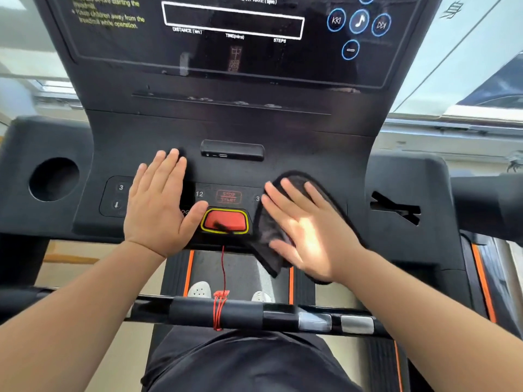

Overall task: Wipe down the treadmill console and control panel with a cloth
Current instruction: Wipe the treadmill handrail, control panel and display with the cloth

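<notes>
The black treadmill console (232, 120) fills the view, with its display (232, 21) at the top and the control panel (226, 197) below. My right hand (305, 233) lies flat, fingers spread, pressing a dark cloth (297, 179) onto the right side of the control panel; part of the cloth hangs off the panel's front edge. My left hand (161, 205) rests flat and empty on the left side of the panel, covering some buttons. Between the hands sits the red safety key (225, 220) in a yellow ring.
A red cord (223, 267) runs from the key down to the front handlebar (215, 312). A round cup holder (53, 179) is at left, a slotted holder (396, 210) at right. Blue media buttons (358, 22) sit top right. White shoes (199, 290) stand on the belt below.
</notes>
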Tool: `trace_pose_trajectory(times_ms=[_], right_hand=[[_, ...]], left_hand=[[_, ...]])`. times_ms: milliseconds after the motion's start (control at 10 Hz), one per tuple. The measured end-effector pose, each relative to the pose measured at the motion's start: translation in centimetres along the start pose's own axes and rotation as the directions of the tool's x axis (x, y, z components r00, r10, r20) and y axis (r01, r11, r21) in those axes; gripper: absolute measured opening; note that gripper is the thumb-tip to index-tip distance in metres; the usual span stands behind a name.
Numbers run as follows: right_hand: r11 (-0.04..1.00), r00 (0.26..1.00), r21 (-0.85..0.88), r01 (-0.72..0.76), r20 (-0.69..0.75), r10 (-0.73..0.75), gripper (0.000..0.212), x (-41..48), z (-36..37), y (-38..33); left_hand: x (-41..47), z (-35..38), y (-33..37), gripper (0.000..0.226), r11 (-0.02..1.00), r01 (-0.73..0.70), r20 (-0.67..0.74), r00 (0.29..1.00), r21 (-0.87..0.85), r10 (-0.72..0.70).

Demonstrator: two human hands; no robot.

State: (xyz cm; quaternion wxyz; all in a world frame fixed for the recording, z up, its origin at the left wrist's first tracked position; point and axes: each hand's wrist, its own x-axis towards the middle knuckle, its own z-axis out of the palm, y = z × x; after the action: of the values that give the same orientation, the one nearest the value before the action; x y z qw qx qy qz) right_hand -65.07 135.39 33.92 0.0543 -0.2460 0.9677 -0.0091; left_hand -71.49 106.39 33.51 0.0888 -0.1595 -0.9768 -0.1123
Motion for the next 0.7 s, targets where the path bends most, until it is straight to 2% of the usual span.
trace_pose_trajectory(times_ms=[100,200,300,400,500,600,700], right_hand=[[0.998,0.998,0.010,-0.058,0.019,0.058,0.078,-3.1,0.3,0.9],[0.977,0.978,0.029,-0.209,0.024,0.208,0.089,-3.7,0.1,3.3],[0.933,0.933,0.033,-0.359,-0.004,0.359,0.099,-1.3,-0.5,4.8],[0.911,0.910,0.008,-0.411,-0.046,0.411,0.106,2.3,-1.0,4.0],[0.955,0.953,0.000,-0.298,-0.050,0.297,0.103,4.4,-1.0,2.2],[0.996,0.996,-0.005,-0.087,-0.004,0.087,0.086,3.5,-0.6,0.9],[0.997,0.998,-0.026,0.068,0.020,-0.067,0.073,0.3,-0.2,0.7]], left_hand=[[-0.1,0.0,-0.2,0.082,1.000,-0.002,0.001,1.000,0.002,0.002],[0.0,-0.1,-0.2,0.083,1.000,0.000,0.000,1.000,0.003,0.000],[-0.1,-0.1,-0.2,0.087,1.000,0.002,0.011,1.000,0.013,-0.002],[0.0,0.0,-0.3,0.089,1.000,0.001,0.028,1.000,0.013,-0.001],[0.0,0.0,-0.1,0.083,1.000,-0.003,0.000,1.000,-0.003,0.003],[-0.1,-0.1,0.0,0.083,1.000,-0.005,-0.010,1.000,-0.008,0.005],[0.0,-0.2,0.0,0.090,1.000,0.001,0.003,1.000,-0.004,-0.001]])
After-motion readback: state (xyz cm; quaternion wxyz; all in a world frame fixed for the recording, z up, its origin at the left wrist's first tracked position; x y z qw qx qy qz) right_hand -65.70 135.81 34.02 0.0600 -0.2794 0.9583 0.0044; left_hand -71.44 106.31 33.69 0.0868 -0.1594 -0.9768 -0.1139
